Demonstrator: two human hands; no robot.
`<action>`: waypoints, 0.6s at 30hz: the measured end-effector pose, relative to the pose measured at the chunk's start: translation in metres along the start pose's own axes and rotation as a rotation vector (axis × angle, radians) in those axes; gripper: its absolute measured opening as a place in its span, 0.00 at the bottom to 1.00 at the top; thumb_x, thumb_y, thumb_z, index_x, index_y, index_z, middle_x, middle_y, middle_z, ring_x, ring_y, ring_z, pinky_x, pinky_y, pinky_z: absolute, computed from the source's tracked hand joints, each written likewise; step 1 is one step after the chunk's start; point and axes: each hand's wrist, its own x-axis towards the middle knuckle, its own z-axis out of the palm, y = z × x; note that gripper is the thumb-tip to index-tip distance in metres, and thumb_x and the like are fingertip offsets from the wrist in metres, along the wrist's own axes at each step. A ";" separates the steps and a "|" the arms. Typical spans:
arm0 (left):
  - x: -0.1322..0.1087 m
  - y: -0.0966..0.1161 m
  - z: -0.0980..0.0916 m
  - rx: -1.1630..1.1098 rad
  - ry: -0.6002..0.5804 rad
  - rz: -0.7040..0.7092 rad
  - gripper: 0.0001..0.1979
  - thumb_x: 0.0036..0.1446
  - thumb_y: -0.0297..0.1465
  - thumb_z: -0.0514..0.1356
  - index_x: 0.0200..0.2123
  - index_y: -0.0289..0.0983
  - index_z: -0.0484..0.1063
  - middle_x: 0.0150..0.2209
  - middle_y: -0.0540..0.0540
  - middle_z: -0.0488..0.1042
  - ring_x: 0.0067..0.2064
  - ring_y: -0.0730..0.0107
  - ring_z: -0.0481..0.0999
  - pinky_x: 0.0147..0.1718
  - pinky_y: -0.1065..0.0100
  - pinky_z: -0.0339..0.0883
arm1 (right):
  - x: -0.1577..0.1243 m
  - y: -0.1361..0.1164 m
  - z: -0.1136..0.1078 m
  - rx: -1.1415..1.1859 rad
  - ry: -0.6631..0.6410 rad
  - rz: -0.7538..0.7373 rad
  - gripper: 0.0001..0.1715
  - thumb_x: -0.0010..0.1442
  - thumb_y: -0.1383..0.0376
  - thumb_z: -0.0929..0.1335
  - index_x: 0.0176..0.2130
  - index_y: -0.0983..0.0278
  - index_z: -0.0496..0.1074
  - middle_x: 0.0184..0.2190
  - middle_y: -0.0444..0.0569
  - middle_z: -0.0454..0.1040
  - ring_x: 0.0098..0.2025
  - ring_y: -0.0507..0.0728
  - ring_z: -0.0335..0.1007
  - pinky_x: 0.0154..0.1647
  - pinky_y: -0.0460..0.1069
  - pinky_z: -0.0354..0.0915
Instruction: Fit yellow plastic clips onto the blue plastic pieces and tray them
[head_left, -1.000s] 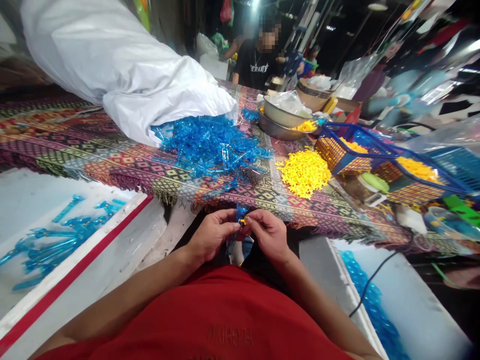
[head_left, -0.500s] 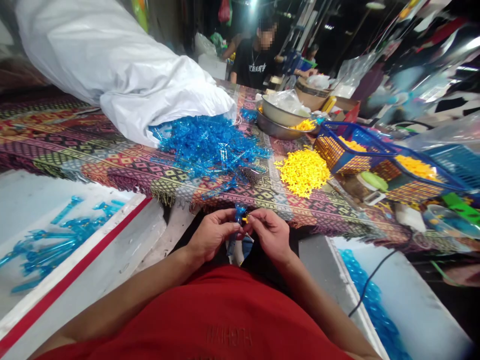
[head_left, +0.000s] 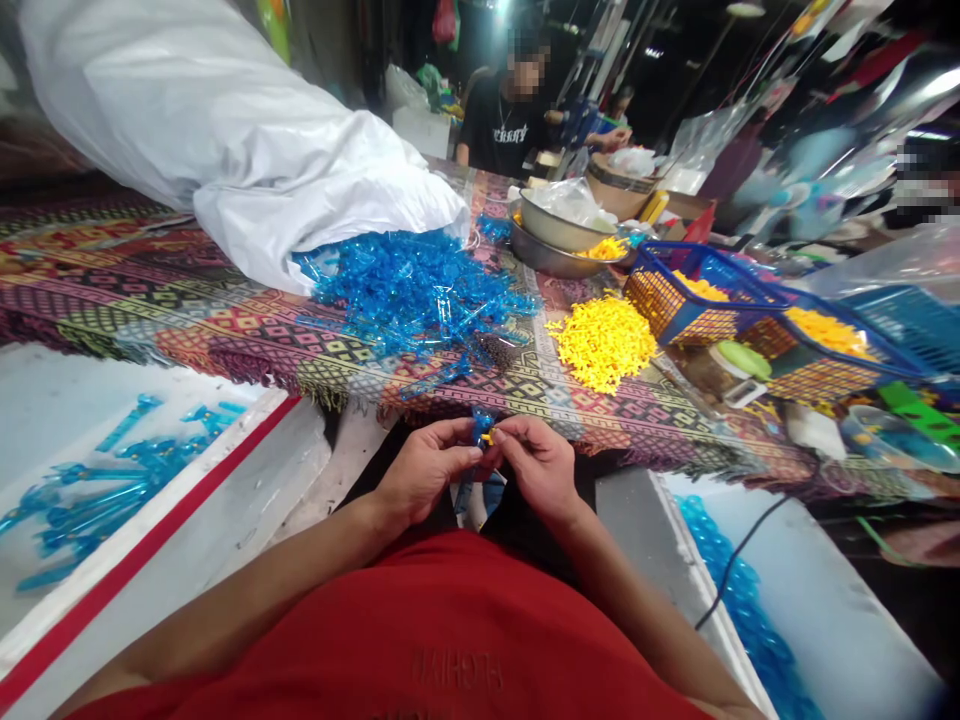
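My left hand [head_left: 429, 466] pinches a clear blue plastic piece [head_left: 482, 426] in front of the table's edge, and the lower end of the piece hangs below the fingers. Against it, my right hand [head_left: 538, 468] grips a small yellow piece [head_left: 487, 438] between thumb and forefinger. The fingertips of both hands nearly meet. Beyond them on the patterned cloth [head_left: 255, 345] lie a heap of blue pieces [head_left: 420, 290], spilling from a white sack [head_left: 322, 180], and a pile of yellow pieces [head_left: 606, 343].
White foam boxes with blue pieces stand left [head_left: 169, 540] and right [head_left: 840, 600]. Blue baskets [head_left: 694, 290] with yellow pieces and stacked metal bowls [head_left: 559, 235] are at the right of the table. A person in black [head_left: 502, 125] sits across it.
The view has shifted very slightly. Both hands stay together, and the yellow piece appears a little closer against the blue piece.
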 end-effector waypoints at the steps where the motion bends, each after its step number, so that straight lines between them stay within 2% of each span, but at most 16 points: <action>1: 0.000 0.000 0.000 0.011 0.000 0.006 0.16 0.46 0.25 0.64 0.41 0.34 0.75 0.35 0.43 0.77 0.35 0.67 0.76 0.38 0.63 0.69 | 0.000 0.000 0.000 0.003 0.001 -0.001 0.07 0.58 0.61 0.66 0.30 0.62 0.68 0.19 0.43 0.72 0.20 0.52 0.70 0.23 0.47 0.67; 5: 0.000 0.000 0.001 0.089 0.003 0.074 0.16 0.47 0.26 0.63 0.42 0.35 0.75 0.36 0.44 0.77 0.36 0.68 0.75 0.39 0.66 0.68 | 0.001 0.000 0.000 -0.022 0.002 -0.017 0.06 0.58 0.62 0.66 0.30 0.62 0.68 0.19 0.42 0.72 0.20 0.51 0.69 0.23 0.46 0.66; 12: -0.005 0.009 0.008 0.312 0.023 0.135 0.14 0.50 0.26 0.60 0.42 0.34 0.75 0.36 0.46 0.77 0.34 0.71 0.74 0.36 0.71 0.68 | 0.002 0.001 -0.003 -0.283 0.011 -0.175 0.06 0.57 0.65 0.66 0.28 0.62 0.70 0.23 0.44 0.70 0.25 0.51 0.67 0.27 0.46 0.64; 18: -0.008 0.012 0.012 0.394 0.020 0.167 0.13 0.51 0.27 0.59 0.42 0.35 0.76 0.33 0.47 0.76 0.31 0.72 0.72 0.32 0.72 0.67 | 0.002 0.004 -0.003 -0.166 0.011 -0.136 0.06 0.57 0.63 0.66 0.29 0.62 0.70 0.22 0.44 0.69 0.24 0.51 0.66 0.26 0.46 0.64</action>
